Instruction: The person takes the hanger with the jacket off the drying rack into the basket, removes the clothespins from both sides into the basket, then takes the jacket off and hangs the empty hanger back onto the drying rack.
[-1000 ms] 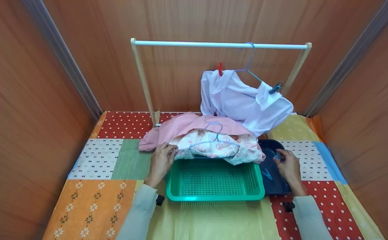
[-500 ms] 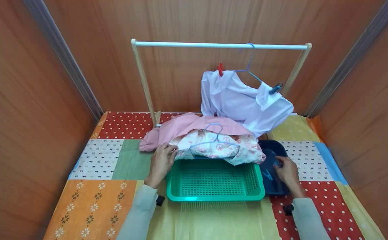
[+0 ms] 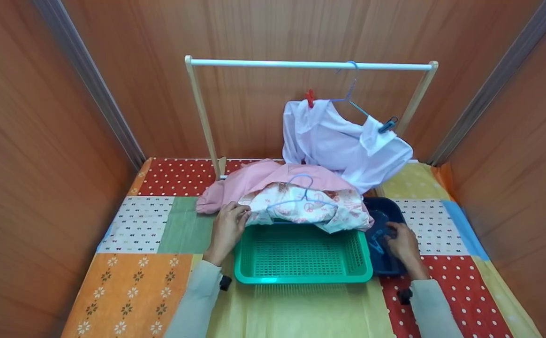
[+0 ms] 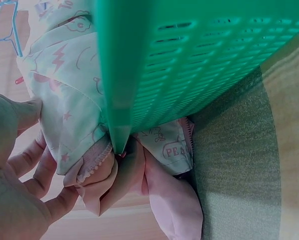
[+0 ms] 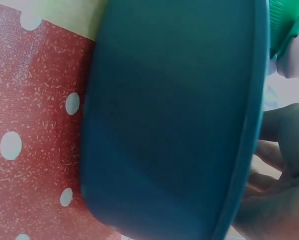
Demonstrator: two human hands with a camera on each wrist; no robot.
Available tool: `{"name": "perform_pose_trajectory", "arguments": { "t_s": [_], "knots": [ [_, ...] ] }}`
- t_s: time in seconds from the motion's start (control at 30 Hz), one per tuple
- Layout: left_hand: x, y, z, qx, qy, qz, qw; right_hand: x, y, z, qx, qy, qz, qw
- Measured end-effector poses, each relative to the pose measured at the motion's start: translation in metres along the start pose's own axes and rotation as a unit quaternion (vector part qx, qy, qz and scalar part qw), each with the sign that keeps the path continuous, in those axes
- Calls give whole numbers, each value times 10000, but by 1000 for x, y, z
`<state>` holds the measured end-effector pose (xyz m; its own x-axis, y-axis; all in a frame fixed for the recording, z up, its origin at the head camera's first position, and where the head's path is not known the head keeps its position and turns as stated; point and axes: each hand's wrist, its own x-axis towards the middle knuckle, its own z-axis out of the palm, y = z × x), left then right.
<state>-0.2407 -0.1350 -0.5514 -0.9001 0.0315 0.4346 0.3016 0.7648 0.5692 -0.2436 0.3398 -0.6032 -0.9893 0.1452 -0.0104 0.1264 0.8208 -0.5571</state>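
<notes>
In the head view my left hand (image 3: 228, 225) pinches the left edge of a pink garment (image 3: 273, 173) with a white printed lining. The left wrist view shows thumb and fingers on the printed cloth (image 4: 64, 105). A thin blue clothes hanger (image 3: 306, 197) lies on the lining. The garment drapes over the far rim of a green plastic basket (image 3: 301, 280). My right hand (image 3: 404, 244) reaches into a dark blue tray (image 3: 390, 268), fingers bent, beside light-blue clothespins (image 3: 375, 246). Whether they hold one is hidden; the tray wall blocks the fingertips in the right wrist view.
Behind stands a drying rack with a white bar (image 3: 273, 63). A white garment (image 3: 338, 136) hangs there from another hanger, with a red clothespin (image 3: 309, 98) and a dark teal clothespin (image 3: 388, 125) on it. Wooden panels enclose the patchwork-covered table (image 3: 132, 291).
My right hand has moved slightly down and toward me within the tray; the blue clothespin seen at its fingertips earlier is no longer distinct there. My left hand stays on the pink garment.
</notes>
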Motion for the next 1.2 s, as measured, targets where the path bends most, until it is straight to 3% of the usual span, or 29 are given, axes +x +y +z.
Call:
{"name": "perform_pose_trajectory", "arguments": {
  "t_s": [0.23, 0.5, 0.93, 1.2],
  "knots": [
    [0, 0, 1, 2, 11, 46, 10000, -7, -11, -12, 14, 239, -230, 9994],
    [1, 0, 3, -31, 104, 141, 9998, -19, -42, -29, 2, 531, -455, 9976],
    [0, 1, 2, -54, 104, 141, 9998, -40, -87, -52, 322, 1016, -1118, 9880],
    [-1, 1, 1, -79, 37, 6, 10000, -42, -107, -57, 613, 1104, -1641, 9783]
  ]
}}
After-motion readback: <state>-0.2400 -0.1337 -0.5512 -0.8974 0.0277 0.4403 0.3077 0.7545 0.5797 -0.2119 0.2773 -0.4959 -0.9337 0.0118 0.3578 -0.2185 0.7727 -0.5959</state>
